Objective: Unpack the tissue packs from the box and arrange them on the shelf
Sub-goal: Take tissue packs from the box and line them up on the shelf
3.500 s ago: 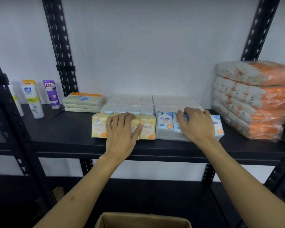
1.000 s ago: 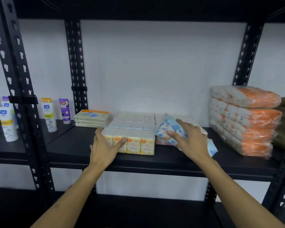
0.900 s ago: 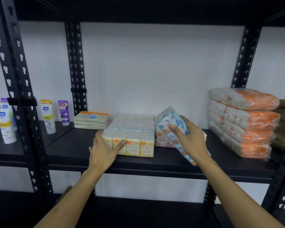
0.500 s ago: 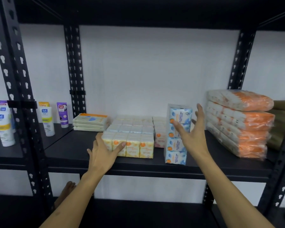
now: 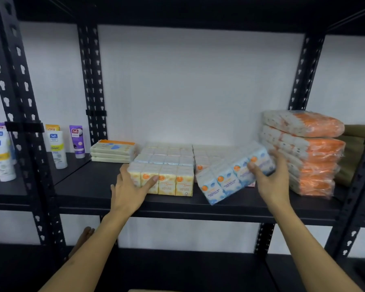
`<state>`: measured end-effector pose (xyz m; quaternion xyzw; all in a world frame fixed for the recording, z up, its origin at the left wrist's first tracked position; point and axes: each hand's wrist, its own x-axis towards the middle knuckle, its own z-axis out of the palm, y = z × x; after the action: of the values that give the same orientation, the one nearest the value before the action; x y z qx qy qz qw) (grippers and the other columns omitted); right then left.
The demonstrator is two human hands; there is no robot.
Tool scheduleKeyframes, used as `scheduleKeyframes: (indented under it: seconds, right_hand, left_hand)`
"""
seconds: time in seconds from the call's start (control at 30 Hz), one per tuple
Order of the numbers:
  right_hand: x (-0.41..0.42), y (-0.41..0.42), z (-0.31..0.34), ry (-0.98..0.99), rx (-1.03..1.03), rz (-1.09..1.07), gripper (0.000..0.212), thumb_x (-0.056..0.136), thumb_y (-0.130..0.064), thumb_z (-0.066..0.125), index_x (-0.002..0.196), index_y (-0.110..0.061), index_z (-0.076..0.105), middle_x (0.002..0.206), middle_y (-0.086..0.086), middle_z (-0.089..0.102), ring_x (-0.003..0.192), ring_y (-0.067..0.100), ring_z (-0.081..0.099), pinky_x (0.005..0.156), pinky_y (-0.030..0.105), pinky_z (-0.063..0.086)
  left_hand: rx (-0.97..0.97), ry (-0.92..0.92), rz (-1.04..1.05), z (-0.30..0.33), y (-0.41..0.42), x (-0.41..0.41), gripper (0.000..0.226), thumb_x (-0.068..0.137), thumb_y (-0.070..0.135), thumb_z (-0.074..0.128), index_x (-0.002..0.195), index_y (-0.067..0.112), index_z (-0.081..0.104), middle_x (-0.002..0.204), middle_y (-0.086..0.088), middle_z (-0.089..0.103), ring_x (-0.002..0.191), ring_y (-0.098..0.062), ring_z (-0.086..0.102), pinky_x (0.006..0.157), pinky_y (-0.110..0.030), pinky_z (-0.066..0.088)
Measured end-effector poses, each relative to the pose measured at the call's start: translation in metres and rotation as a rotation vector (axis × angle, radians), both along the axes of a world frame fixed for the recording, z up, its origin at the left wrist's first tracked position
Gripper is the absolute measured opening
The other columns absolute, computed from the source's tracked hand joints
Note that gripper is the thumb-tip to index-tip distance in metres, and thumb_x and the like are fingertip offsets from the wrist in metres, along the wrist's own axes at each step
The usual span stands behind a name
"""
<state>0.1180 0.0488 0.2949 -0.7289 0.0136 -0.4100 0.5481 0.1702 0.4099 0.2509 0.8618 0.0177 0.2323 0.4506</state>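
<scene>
On the black metal shelf (image 5: 93, 186), the right hand (image 5: 272, 180) grips a blue multi-pack of pocket tissues (image 5: 230, 175) at its upper right end. The thumb lies across the pack's front face and the fingers (image 5: 277, 157) curl over its far edge, so the pack sits between thumb and fingers. The pack is tilted, its lower left corner down near the shelf's front edge and its right end raised; whether that corner touches the shelf cannot be told. Behind it lies a pink-and-white tissue pack (image 5: 207, 159), partly hidden.

The left hand (image 5: 131, 190) rests with straight, relaxed fingers against the front left of a yellow multi-pack of pocket tissues (image 5: 173, 182), the forefinger lying across its face. This pack stands flat on the shelf, just left of the blue one, with more rows of tissue packs (image 5: 167, 152) behind it.

Further left lies a stack of flat pale-green packs (image 5: 112, 150), and beyond the upright stand Safi tubes (image 5: 57, 148). At the right, orange-wrapped bundles (image 5: 303, 152) are piled high.
</scene>
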Motion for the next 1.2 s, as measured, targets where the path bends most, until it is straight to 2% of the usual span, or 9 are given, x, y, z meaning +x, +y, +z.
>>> scheduleKeyframes:
  seconds: [0.17, 0.27, 0.33, 0.43, 0.53, 0.6, 0.83, 1.0, 1.2]
  right_hand:
    - [-0.014, -0.006, -0.050, 0.180, 0.136, -0.081, 0.057, 0.087, -0.032, 0.077, 0.130, -0.014, 0.045, 0.117, 0.002, 0.060, 0.112, 0.025, 0.062, 0.087, 0.039, 0.051]
    - [-0.016, -0.011, -0.066, 0.313, 0.056, -0.159, 0.073, 0.075, -0.063, 0.073, 0.127, -0.022, 0.042, 0.123, 0.011, 0.058, 0.119, 0.036, 0.057, 0.095, 0.052, 0.050]
    - [-0.016, -0.016, -0.063, 0.325, -0.044, -0.220, 0.085, 0.069, -0.067, 0.076, 0.133, -0.023, 0.041, 0.137, 0.015, 0.052, 0.130, 0.039, 0.047, 0.107, 0.062, 0.041]
    - [-0.017, -0.018, -0.050, 0.186, -0.359, -0.279, 0.094, 0.074, -0.055, 0.083, 0.150, -0.026, 0.035, 0.157, 0.006, 0.038, 0.148, 0.030, 0.029, 0.119, 0.056, 0.023]
    - [-0.006, -0.008, -0.053, 0.189, -0.750, -0.232, 0.089, 0.079, -0.076, 0.064, 0.153, -0.036, 0.035, 0.163, 0.000, 0.030, 0.154, 0.025, 0.016, 0.122, 0.055, 0.007]
    - [0.004, -0.002, -0.063, 0.232, -0.862, -0.247, 0.083, 0.080, -0.085, 0.043, 0.148, -0.037, 0.045, 0.159, 0.000, 0.039, 0.152, 0.027, 0.023, 0.122, 0.062, 0.002]
    - [0.032, 0.009, -0.069, 0.206, -0.869, -0.313, 0.078, 0.081, -0.082, 0.037, 0.141, -0.035, 0.053, 0.148, 0.002, 0.049, 0.145, 0.028, 0.033, 0.118, 0.068, 0.008]
    - [0.039, 0.012, -0.083, 0.132, -0.827, -0.346, 0.070, 0.083, -0.072, 0.055, 0.142, -0.034, 0.051, 0.151, 0.002, 0.042, 0.149, 0.032, 0.028, 0.109, 0.078, 0.019]
    - [0.041, 0.010, -0.086, 0.122, -0.814, -0.342, 0.072, 0.082, -0.072, 0.057, 0.144, -0.036, 0.047, 0.153, 0.002, 0.038, 0.149, 0.030, 0.025, 0.104, 0.072, 0.033]
  left_hand:
    - [-0.002, 0.050, -0.010, 0.004, 0.002, 0.000, 0.116, 0.055, 0.097, 0.060, 0.144, 0.033, 0.021, 0.140, -0.009, 0.047, 0.127, -0.034, 0.051, 0.106, -0.059, 0.044]
    - [0.059, 0.063, 0.020, 0.007, 0.002, 0.001, 0.121, 0.058, 0.092, 0.064, 0.149, 0.025, 0.020, 0.148, -0.012, 0.036, 0.136, -0.037, 0.040, 0.109, -0.058, 0.041]
    - [0.167, 0.001, 0.084, 0.009, 0.001, 0.000, 0.121, 0.063, 0.088, 0.063, 0.153, 0.019, 0.020, 0.156, -0.012, 0.026, 0.143, -0.037, 0.031, 0.113, -0.058, 0.036]
    - [0.399, -0.186, 0.094, 0.017, -0.007, -0.003, 0.111, 0.068, 0.090, 0.058, 0.153, 0.026, 0.025, 0.163, -0.013, 0.018, 0.149, -0.036, 0.022, 0.120, -0.056, 0.027]
    - [0.671, -0.228, 0.017, 0.022, -0.022, 0.003, 0.101, 0.070, 0.095, 0.045, 0.150, 0.035, 0.034, 0.165, -0.009, 0.020, 0.151, -0.034, 0.020, 0.122, -0.057, 0.020]
    - [0.787, -0.141, -0.007, 0.019, -0.033, 0.006, 0.102, 0.068, 0.097, 0.041, 0.151, 0.039, 0.031, 0.162, -0.006, 0.029, 0.150, -0.032, 0.023, 0.122, -0.059, 0.014]
    - [0.851, -0.171, 0.076, 0.000, -0.043, 0.018, 0.107, 0.060, 0.100, 0.031, 0.147, 0.038, 0.042, 0.153, -0.006, 0.042, 0.144, -0.033, 0.031, 0.119, -0.058, 0.009]
    - [0.864, -0.236, 0.074, -0.005, -0.049, 0.021, 0.102, 0.065, 0.098, 0.034, 0.143, 0.035, 0.047, 0.149, -0.008, 0.046, 0.141, -0.035, 0.036, 0.118, -0.061, 0.013]
    - [0.840, -0.267, 0.077, -0.010, -0.048, 0.024, 0.100, 0.067, 0.098, 0.037, 0.142, 0.034, 0.049, 0.148, -0.007, 0.046, 0.140, -0.035, 0.036, 0.119, -0.061, 0.013]
